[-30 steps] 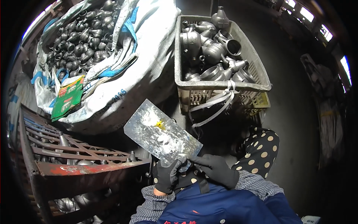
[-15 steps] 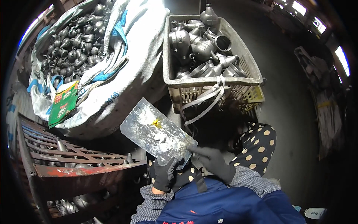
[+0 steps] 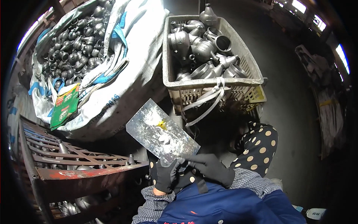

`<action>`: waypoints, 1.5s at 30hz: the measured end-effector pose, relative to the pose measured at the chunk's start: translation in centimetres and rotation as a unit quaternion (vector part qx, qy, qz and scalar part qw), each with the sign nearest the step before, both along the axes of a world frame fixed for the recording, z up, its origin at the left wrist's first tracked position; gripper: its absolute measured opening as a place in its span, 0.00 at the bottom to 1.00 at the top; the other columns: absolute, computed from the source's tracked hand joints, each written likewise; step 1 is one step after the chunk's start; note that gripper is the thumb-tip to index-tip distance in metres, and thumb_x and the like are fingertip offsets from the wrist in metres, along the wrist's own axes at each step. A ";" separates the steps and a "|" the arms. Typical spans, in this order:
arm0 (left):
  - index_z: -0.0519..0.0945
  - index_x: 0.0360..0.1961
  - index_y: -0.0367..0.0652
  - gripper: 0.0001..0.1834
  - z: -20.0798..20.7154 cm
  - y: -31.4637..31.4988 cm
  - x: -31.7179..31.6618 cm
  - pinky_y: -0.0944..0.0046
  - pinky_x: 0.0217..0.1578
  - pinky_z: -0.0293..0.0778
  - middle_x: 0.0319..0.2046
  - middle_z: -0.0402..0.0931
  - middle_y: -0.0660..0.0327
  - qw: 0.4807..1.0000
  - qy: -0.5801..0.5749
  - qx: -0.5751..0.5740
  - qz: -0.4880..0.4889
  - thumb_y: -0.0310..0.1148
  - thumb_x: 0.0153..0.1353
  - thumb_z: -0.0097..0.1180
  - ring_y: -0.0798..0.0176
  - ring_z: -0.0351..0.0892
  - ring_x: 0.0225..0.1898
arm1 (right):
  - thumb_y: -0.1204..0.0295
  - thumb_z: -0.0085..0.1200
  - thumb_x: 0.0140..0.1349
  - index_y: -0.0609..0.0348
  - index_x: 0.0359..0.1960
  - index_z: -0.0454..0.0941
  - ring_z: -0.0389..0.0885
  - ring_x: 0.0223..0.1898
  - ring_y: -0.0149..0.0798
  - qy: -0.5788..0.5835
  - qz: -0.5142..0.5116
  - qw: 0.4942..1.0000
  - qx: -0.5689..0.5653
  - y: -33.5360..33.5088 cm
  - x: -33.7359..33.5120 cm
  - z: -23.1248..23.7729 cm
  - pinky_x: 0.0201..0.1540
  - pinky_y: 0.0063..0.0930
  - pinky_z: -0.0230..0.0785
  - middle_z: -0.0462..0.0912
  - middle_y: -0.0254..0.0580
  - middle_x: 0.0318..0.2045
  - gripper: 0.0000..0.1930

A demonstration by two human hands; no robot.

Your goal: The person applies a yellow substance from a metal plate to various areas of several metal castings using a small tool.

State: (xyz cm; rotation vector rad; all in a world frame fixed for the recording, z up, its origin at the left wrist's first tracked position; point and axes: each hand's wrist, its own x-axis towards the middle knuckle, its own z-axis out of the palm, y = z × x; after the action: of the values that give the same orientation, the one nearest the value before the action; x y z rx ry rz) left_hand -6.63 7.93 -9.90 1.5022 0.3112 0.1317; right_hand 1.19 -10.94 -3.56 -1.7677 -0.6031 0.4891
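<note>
A flat metal plate (image 3: 163, 132), smeared with white and marked by a yellow patch, lies tilted over my lap. My left hand (image 3: 166, 174), in a dark glove, is closed around its near edge, thumb on top. My right hand (image 3: 212, 168), gloved too, reaches in from the right with its index finger stretched out. Its fingertip is at the plate's near right corner, close to my left thumb. Nothing shows in the right hand, though its lower fingers are partly hidden.
Beyond the plate stands a plastic crate (image 3: 216, 83) full of grey metal fittings (image 3: 203, 48). At the upper left, a large white woven sack (image 3: 130, 71) holds many smaller fittings. A rusty metal rack (image 3: 89, 172) with more parts is on my left.
The plate has shifted slightly to the right. My right hand has moved a little left and down, its fingertip now nearer my left thumb.
</note>
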 end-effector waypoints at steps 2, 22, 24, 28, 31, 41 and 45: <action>0.76 0.48 0.32 0.15 1.8 0.6 0.1 0.66 0.41 0.78 0.42 0.80 0.55 0.923 -0.133 0.351 -0.082 0.26 0.60 0.60 0.62 0.81 0.42 | 0.77 0.54 0.64 0.53 0.55 0.78 0.80 0.37 0.25 0.025 -0.040 0.999 -0.008 0.0 1.1 0.3 0.39 0.19 0.72 0.85 0.43 0.40 0.17; 0.70 0.54 0.28 0.20 0.8 -0.3 -0.1 0.64 0.42 0.78 0.43 0.78 0.54 0.992 0.042 -0.116 0.000 0.24 0.62 0.56 0.59 0.81 0.41 | 0.77 0.53 0.64 0.52 0.56 0.77 0.76 0.31 0.22 0.038 -0.041 0.998 0.019 0.1 0.6 -0.8 0.35 0.18 0.71 0.85 0.39 0.38 0.18; 0.71 0.55 0.30 0.21 1.2 -0.3 0.0 0.61 0.43 0.77 0.45 0.78 0.54 0.993 0.046 -0.105 -0.008 0.28 0.63 0.56 0.57 0.80 0.42 | 0.78 0.52 0.64 0.53 0.56 0.77 0.75 0.30 0.22 0.070 0.002 0.997 -0.040 -0.2 -0.5 1.1 0.34 0.19 0.70 0.85 0.35 0.39 0.18; 0.79 0.45 0.33 0.11 1.9 -0.8 0.1 0.67 0.39 0.79 0.43 0.80 0.54 0.997 0.012 0.082 0.014 0.22 0.61 0.56 0.62 0.82 0.41 | 0.77 0.52 0.64 0.54 0.56 0.76 0.79 0.42 0.23 0.040 -0.074 0.996 0.034 -0.1 0.8 -1.7 0.44 0.17 0.71 0.84 0.38 0.46 0.18; 0.80 0.44 0.34 0.10 1.2 1.0 -0.2 0.67 0.38 0.79 0.43 0.80 0.54 0.852 -0.144 0.500 -0.058 0.22 0.61 0.56 0.62 0.82 0.41 | 0.78 0.51 0.64 0.56 0.56 0.76 0.78 0.50 0.27 0.068 -0.040 0.997 0.022 -0.6 0.1 -0.5 0.51 0.17 0.69 0.81 0.41 0.51 0.18; 0.71 0.51 0.28 0.17 2.8 -0.5 0.8 0.67 0.41 0.79 0.44 0.79 0.53 0.999 0.014 -0.034 0.018 0.20 0.61 0.55 0.63 0.82 0.40 | 0.75 0.52 0.64 0.57 0.55 0.76 0.80 0.51 0.33 0.098 -0.005 0.994 -0.057 -1.4 -1.0 0.2 0.52 0.21 0.70 0.81 0.45 0.51 0.17; 0.79 0.44 0.34 0.12 0.4 0.9 -0.4 0.62 0.47 0.76 0.46 0.80 0.54 0.910 -0.127 0.386 -0.085 0.22 0.59 0.53 0.60 0.81 0.44 | 0.74 0.54 0.64 0.58 0.54 0.76 0.80 0.51 0.34 0.001 -0.137 0.991 0.006 -3.4 1.7 -3.1 0.52 0.22 0.70 0.81 0.47 0.50 0.16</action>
State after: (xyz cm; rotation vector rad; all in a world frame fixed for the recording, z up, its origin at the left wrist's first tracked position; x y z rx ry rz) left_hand -7.04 8.87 -9.53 2.2613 -0.1096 0.3355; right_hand 2.94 -14.35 -6.65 -1.8046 -0.3534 0.2956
